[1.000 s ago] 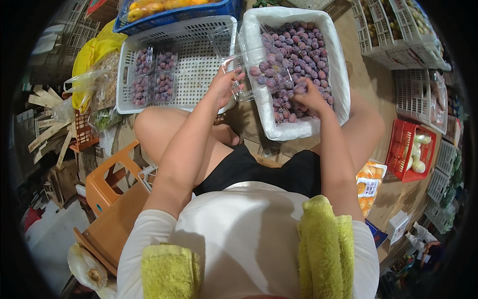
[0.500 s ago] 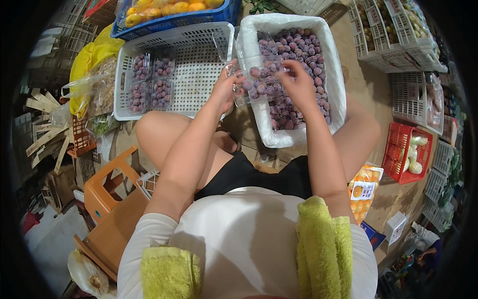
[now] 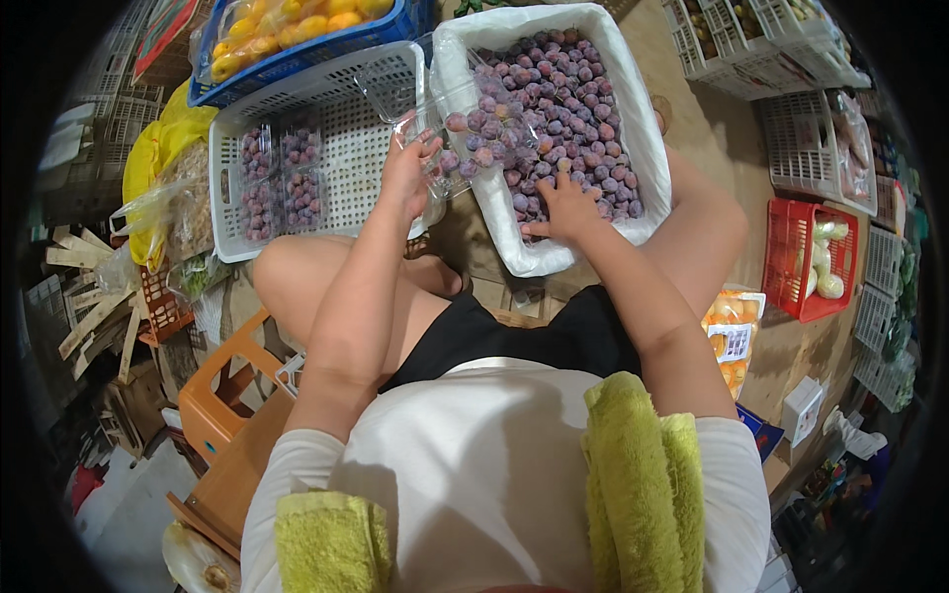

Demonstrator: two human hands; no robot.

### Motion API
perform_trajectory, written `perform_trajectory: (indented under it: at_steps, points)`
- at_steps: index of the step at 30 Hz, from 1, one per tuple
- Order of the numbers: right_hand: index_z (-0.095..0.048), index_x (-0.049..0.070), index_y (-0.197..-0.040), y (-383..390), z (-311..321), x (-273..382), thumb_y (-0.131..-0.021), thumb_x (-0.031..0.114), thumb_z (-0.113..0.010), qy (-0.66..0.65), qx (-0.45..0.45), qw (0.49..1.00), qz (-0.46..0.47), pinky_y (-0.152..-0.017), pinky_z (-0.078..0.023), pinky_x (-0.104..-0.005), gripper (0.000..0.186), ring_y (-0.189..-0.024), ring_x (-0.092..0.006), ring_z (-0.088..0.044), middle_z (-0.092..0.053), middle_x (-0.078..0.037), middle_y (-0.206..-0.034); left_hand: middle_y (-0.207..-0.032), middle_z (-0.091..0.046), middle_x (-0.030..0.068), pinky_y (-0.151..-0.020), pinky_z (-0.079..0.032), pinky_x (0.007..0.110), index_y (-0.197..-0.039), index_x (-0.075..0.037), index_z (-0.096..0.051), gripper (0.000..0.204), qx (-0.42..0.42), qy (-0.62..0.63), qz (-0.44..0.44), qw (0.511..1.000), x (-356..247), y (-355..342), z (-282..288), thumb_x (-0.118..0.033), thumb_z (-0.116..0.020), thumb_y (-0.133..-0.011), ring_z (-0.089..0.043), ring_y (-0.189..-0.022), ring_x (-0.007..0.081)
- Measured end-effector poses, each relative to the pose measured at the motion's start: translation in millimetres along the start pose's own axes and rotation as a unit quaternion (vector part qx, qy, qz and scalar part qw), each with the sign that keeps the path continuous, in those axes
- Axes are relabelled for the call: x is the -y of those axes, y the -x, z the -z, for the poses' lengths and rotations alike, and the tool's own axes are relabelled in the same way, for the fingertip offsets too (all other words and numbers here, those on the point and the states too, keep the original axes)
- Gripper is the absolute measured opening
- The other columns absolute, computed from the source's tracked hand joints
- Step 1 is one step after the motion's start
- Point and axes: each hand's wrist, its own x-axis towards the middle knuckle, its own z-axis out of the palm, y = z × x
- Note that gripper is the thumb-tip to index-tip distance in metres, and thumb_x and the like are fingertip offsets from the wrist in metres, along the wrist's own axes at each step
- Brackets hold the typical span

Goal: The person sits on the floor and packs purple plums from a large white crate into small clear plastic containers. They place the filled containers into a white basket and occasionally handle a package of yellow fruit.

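My left hand (image 3: 405, 173) grips a clear plastic clamshell box (image 3: 443, 180) by its side, and the box's lid stands open. Several purple plums (image 3: 481, 124) lie in it. It overhangs the left rim of a white-lined crate (image 3: 655, 148) filled with loose plums (image 3: 563, 94). On those plums, at the crate's near side, rests my right hand (image 3: 570, 210), with its fingers spread and touching the fruit. Left of the box, a white perforated basket (image 3: 371, 212) contains several filled plum boxes (image 3: 301, 198) along its left side.
A blue crate of yellow fruit (image 3: 287, 25) adjoins the basket's far side. Yellow plastic bags (image 3: 148, 188) lie at the left, above an orange stool (image 3: 222, 395). To the right are a red basket (image 3: 806, 267), an orange fruit pack (image 3: 730, 341) and stacked white crates (image 3: 761, 59).
My right hand has left the clamshell box and come down onto the loose plums, its fingers spreading. My left hand still holds the box. The whole view has shifted slightly.
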Motion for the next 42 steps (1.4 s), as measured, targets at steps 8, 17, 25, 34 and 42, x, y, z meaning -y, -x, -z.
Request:
perform_trajectory:
  at_steps: [8,17,25,34,42]
  points:
    - [-0.042,0.024,-0.140,2,-4,-17,-0.075,0.048,-0.073,0.011,0.079,0.997,-0.012,-0.095,-0.046,-0.0545,0.076,-0.123,-0.0397,-0.050,-0.046,-0.018,-0.135,-0.132,-0.046,0.0041,-0.086,-0.045,0.039,-0.143,-0.027,-0.037,0.059,0.008,0.017,0.012,1.000,3,1,5,-0.001,-0.043,-0.090,-0.051,-0.116,0.0176]
    - [-0.051,0.020,-0.126,-3,-24,-27,-0.083,0.021,-0.062,-0.008,-0.044,0.999,0.019,-0.083,-0.052,-0.0482,0.045,-0.103,-0.0403,-0.062,-0.058,-0.016,-0.118,-0.133,-0.046,0.0041,-0.085,-0.046,0.039,-0.142,-0.026,-0.038,0.057,-0.006,0.004,0.019,1.000,2,2,5,-0.002,-0.044,-0.091,-0.051,-0.116,0.0177]
    - [-0.058,0.014,-0.121,-34,1,-44,-0.086,0.027,-0.069,-0.503,-0.191,0.843,-0.007,-0.075,-0.053,-0.0364,0.039,-0.089,-0.0257,-0.067,-0.067,-0.013,-0.102,-0.134,-0.044,0.0120,-0.088,-0.049,0.045,-0.149,-0.017,-0.026,0.065,-0.002,-0.010,0.005,1.000,2,0,4,0.001,-0.042,-0.088,-0.055,-0.118,0.0222]
    - [-0.050,0.008,-0.137,-40,72,7,-0.099,0.038,-0.053,-0.499,-0.299,0.808,0.096,-0.103,-0.039,-0.0328,0.048,-0.120,-0.0234,-0.051,-0.055,-0.013,-0.129,-0.125,-0.051,0.0036,-0.082,-0.045,0.040,-0.132,-0.021,-0.040,0.033,-0.037,0.032,0.014,0.999,10,-5,6,-0.022,-0.048,-0.100,-0.055,-0.110,0.0184]
    - [-0.053,0.028,-0.134,-9,-11,-33,-0.074,0.046,-0.078,-0.047,-0.145,0.978,-0.146,-0.104,-0.032,-0.0648,0.068,-0.141,-0.0421,-0.024,-0.025,-0.016,-0.155,-0.119,-0.055,0.0032,-0.082,-0.050,0.043,-0.139,-0.022,-0.038,0.034,-0.019,0.007,0.001,1.000,3,5,-4,-0.028,-0.033,-0.106,-0.057,-0.100,0.0184]
